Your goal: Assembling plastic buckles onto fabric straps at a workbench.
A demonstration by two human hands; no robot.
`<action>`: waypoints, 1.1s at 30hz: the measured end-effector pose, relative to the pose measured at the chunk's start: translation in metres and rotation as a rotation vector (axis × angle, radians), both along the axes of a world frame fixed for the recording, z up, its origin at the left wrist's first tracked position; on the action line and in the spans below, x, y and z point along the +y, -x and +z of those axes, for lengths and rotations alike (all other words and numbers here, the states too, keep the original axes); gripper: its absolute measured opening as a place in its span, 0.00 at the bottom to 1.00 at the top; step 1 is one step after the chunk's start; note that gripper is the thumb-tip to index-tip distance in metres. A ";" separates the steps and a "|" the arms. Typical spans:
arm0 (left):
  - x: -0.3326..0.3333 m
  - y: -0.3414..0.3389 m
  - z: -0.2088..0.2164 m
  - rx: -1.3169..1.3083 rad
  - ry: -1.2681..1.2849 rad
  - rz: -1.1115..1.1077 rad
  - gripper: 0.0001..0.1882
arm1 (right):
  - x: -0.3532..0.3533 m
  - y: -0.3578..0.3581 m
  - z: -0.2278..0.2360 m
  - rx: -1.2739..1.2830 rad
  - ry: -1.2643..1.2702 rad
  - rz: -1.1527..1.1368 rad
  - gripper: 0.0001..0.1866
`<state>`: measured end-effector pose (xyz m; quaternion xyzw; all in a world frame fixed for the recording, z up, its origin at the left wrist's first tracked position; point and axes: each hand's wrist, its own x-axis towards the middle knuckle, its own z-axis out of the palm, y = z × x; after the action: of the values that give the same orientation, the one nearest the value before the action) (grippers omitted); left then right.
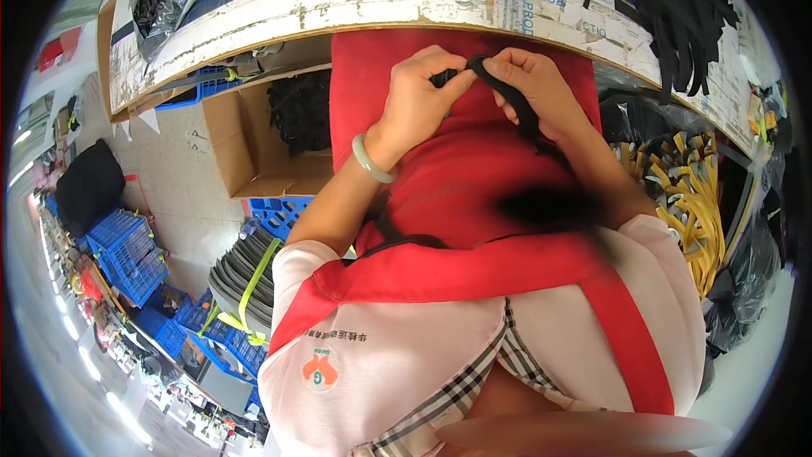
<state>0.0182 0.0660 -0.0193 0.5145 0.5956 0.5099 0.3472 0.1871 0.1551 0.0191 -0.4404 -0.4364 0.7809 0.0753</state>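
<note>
Black strap (510, 93) is held up between 2 hands, over the far part of a red apron (457, 156), just on the near side of the table edge. Strap is bent over at its far end; its longer part is hung down toward the near right, along the right palm. Strap is pinched at the bend by thumb and index finger of the left hand (420, 91); a dark piece is also seen inside that hand's curl. Strap is clamped by the right hand (540, 91), thumb laid on top, other fingers curled beneath. Hands are held nearly touching. Left wrist is ringed by 1 pale bracelet (373, 160).

Worn white table (279, 41) is spanned across the far side; a heap of black strips (689, 21) is draped over its right part. Left: cardboard box (233, 140), partly filled with black items (300, 114); blue crates (127, 256) are placed farther left. Right: yellow strips (698, 220) are bunched below table level.
</note>
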 end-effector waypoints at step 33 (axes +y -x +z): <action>-0.004 0.003 0.026 -0.866 0.377 0.107 0.11 | -0.019 0.016 0.017 0.390 -0.769 -0.179 0.06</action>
<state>0.0153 0.0616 0.0065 0.1512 0.5040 0.5778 0.6239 0.1716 0.1361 0.0362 -0.2608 -0.6331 0.6205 0.3823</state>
